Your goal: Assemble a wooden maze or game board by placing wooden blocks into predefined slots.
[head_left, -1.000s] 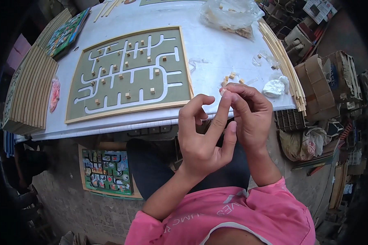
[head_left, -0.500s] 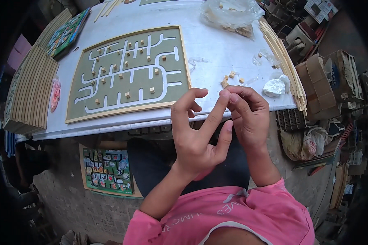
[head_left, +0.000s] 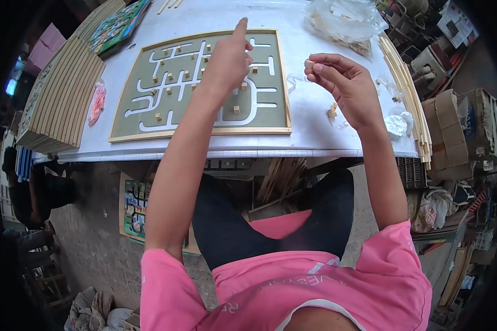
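My right hand [head_left: 345, 88] pinches a small wooden cube [head_left: 309, 64] between thumb and fingers, above the table just right of a framed board. My left hand [head_left: 226, 63] is over that board, its index finger stretched toward the far edge and the other fingers partly curled; I see nothing in it. The board [head_left: 285, 88] has a pale wooden frame, a grey-green face and white branching grooves. Several small wooden cubes stand on it, such as a near one [head_left: 236, 110]. My left forearm and hand hide its middle.
Grooved boards [head_left: 61, 94] stand stacked at left, beside a colourful board [head_left: 116, 27] and a pink plastic wrapper [head_left: 97, 103]. At right lie loose cubes [head_left: 332, 110], a clear bag of cubes [head_left: 345, 25], a white crumpled bag [head_left: 397, 124] and long wooden strips [head_left: 406, 88]. Cardboard boxes [head_left: 461, 124] stand beyond.
My hands have parted from their fingertip contact. The left reached forward over the board; the right moved forward, and the cube in its fingers now shows. The view has shifted too.
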`<action>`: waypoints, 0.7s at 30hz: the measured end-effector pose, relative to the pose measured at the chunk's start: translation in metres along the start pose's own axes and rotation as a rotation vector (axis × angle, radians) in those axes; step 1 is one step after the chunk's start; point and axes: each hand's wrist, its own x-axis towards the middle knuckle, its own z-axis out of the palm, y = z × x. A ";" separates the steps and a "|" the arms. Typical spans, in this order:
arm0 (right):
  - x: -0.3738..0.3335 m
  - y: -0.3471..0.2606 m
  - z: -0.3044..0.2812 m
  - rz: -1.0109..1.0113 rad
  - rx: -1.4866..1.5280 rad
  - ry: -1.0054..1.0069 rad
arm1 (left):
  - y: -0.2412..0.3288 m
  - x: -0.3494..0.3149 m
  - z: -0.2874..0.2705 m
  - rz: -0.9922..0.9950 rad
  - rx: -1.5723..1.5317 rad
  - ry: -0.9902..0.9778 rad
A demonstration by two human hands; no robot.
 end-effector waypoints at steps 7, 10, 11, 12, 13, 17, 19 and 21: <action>0.019 0.006 0.002 0.028 -0.208 -0.002 | -0.012 0.020 0.011 0.030 0.083 -0.308; 0.026 0.011 -0.004 0.049 -0.240 0.018 | -0.011 0.020 0.009 0.056 0.058 -0.331; 0.030 0.012 -0.006 0.050 -0.240 0.017 | -0.011 0.020 0.009 0.076 0.045 -0.345; 0.033 0.014 -0.007 0.064 -0.271 0.016 | -0.011 0.020 0.010 0.076 0.043 -0.345; 0.037 0.016 -0.008 0.079 -0.300 0.011 | -0.014 0.021 0.010 0.073 0.042 -0.347; 0.050 0.023 0.000 0.079 -0.348 -0.033 | -0.021 0.022 0.008 0.094 0.025 -0.277; 0.058 0.029 0.005 0.131 -0.290 -0.041 | -0.020 0.021 0.002 0.093 -0.039 -0.217; 0.065 0.038 0.008 0.117 -0.364 -0.043 | -0.015 0.019 -0.010 0.092 -0.107 -0.157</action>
